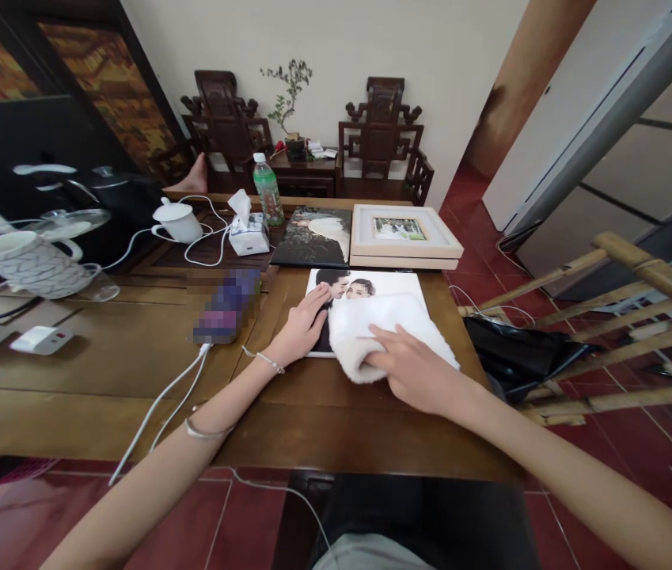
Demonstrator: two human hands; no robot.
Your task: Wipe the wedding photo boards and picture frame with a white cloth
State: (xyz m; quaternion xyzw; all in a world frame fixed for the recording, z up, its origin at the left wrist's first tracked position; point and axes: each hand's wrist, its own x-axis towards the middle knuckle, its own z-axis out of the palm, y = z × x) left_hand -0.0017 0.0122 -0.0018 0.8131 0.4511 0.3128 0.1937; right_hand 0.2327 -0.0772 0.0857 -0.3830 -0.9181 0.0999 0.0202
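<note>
The couple portrait panel (396, 285) lies flat near the right end of the wooden table (312, 431), beneath both hands. The left hand (303, 326) rests on its left side, fingers stretched out together and grasping nothing, their tips on the printed picture. The right hand (415, 368) grasps a thick white plush cloth (386, 317) at its near, folded edge, one finger extended across the top; the cloth sits between these fingers and the panel.

The cloth hides most of the panel's right and near parts. The right thumb is hard to make out, and a phone (227, 309) to the left is blurred into blocks. A dark laptop screen (9, 158) is cut off at the far left.

The cloth is fluffy, with a rounded rolled edge. Beyond the panel lie a dark, flat photo panel (312, 245) and a rectangular, pale-framed picture (365, 252).
</note>
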